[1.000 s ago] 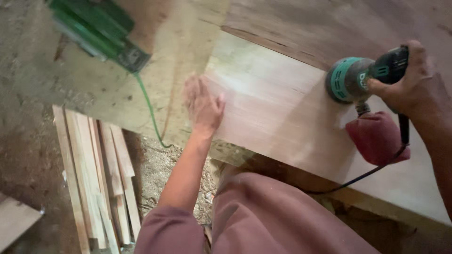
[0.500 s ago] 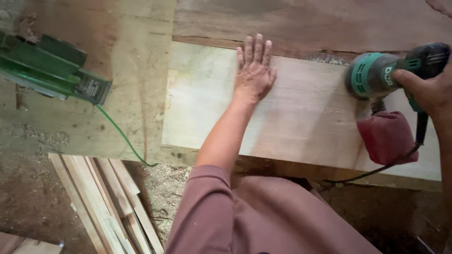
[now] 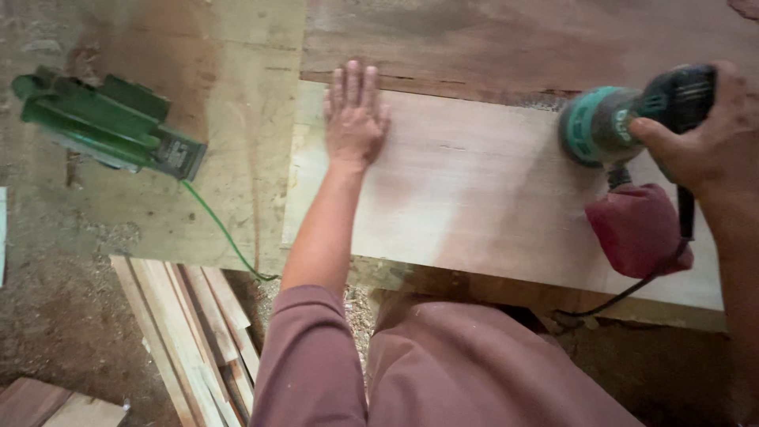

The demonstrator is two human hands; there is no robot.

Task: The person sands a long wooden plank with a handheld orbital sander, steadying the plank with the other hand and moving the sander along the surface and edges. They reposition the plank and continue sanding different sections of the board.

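Sander (image 3: 601, 126) gripped by right hand (image 3: 700, 138) on pale board (image 3: 474, 205) | left hand (image 3: 354, 119) flat, open, on board

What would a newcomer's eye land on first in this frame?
Most likely the teal and black sander at the right, gripped by the right hand on the pale board, with its red dust bag hanging below. Next, the left hand pressed flat, fingers spread, on the board's upper left corner. At far left a green power tool lies on the bench, its green cord trailing toward stacked wood strips.
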